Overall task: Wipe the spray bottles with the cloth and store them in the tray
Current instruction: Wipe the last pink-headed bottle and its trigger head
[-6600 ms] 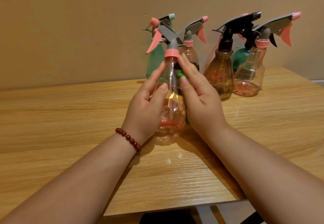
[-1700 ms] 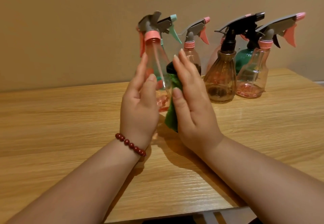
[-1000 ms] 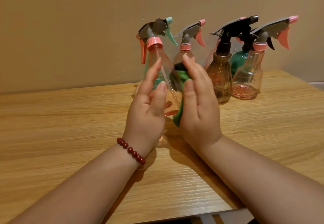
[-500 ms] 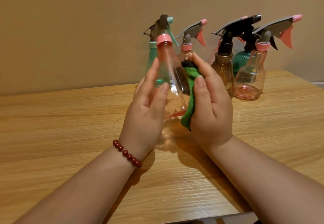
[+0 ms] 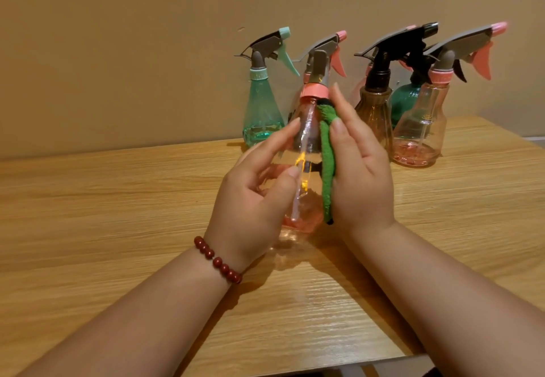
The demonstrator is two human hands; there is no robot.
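A clear pink spray bottle (image 5: 306,146) with a pink collar and grey head stands nearly upright above the wooden table (image 5: 118,214). My left hand (image 5: 253,196) grips its left side. My right hand (image 5: 359,167) presses a folded green cloth (image 5: 327,164) flat against the bottle's right side. Behind stand other spray bottles: a teal one (image 5: 261,111), a pink-trigger one (image 5: 333,52) partly hidden by the held bottle, a brown one with a black head (image 5: 374,108), a green round one (image 5: 405,102) mostly hidden, and a clear pink one (image 5: 421,129). No tray is in view.
A beige wall (image 5: 132,37) rises right behind the row of bottles. The table's near edge (image 5: 295,369) runs across the bottom of the frame. A red bead bracelet (image 5: 216,260) sits on my left wrist.
The held bottle has come down and turned more upright, its head now facing away. The cloth has slid from the neck area down along the right side.
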